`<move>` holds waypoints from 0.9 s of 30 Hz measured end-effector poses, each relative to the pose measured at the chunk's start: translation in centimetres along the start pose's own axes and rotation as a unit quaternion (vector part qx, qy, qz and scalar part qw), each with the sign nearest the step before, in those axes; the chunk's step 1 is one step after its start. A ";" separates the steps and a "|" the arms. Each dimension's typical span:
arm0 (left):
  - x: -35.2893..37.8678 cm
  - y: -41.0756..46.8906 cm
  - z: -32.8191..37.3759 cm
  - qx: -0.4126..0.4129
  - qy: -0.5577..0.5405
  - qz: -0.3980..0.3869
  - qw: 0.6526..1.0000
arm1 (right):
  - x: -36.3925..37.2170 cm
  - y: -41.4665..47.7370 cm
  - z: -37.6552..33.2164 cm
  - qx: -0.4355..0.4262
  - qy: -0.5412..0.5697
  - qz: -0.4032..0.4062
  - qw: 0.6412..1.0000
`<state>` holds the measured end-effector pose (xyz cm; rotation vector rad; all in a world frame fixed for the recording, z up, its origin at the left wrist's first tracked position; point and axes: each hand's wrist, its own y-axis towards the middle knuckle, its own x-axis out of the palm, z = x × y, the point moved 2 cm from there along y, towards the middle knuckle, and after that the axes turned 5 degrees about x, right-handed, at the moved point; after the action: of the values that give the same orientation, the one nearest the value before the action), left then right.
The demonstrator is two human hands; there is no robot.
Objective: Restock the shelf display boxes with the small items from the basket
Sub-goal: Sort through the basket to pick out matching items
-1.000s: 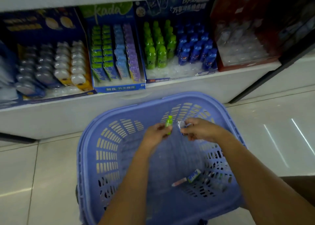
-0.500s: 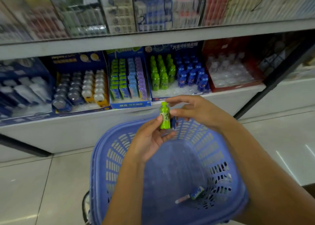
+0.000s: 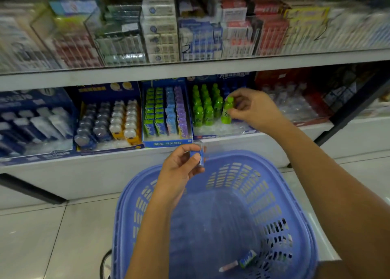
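Down at the lower shelf (image 3: 242,145), right hand (image 3: 253,107) pinches a green bottle (image 3: 226,110) at its display box (image 3: 219,130); guess it needs seating upright; left hand (image 3: 179,168) grips a blue bottle (image 3: 199,156) above the basket (image 3: 280,173), next up.

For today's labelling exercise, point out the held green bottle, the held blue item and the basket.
green bottle (image 3: 225,115), head view, on its label
blue item (image 3: 201,153), head view, on its body
basket (image 3: 268,196), head view, on its right wall
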<state>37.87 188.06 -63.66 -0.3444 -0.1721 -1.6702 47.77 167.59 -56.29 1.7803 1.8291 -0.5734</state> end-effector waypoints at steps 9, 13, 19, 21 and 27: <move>-1.9 0.6 -0.5 0.000 -0.001 0.015 1.000 | 1.2 4.8 -0.2 -0.073 -0.301 -0.105 0.945; -1.8 0.8 -0.5 0.011 0.018 0.007 1.000 | 0.8 5.4 -0.6 -0.067 -0.361 -0.125 0.922; -1.8 1.0 -0.2 0.027 0.016 0.012 0.999 | 1.1 4.8 -0.9 -0.059 -0.355 -0.144 0.922; -1.8 1.1 -0.3 0.019 0.008 0.017 1.000 | 1.4 4.9 -1.1 -0.048 -0.367 -0.148 0.917; -1.3 0.9 -0.2 -0.012 -0.002 0.068 0.998 | 1.7 5.5 -2.1 -0.024 -0.399 -0.162 0.902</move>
<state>38.83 189.08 -64.35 -0.3700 -0.1283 -1.5381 53.07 170.44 -55.43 0.9553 1.5016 -1.1664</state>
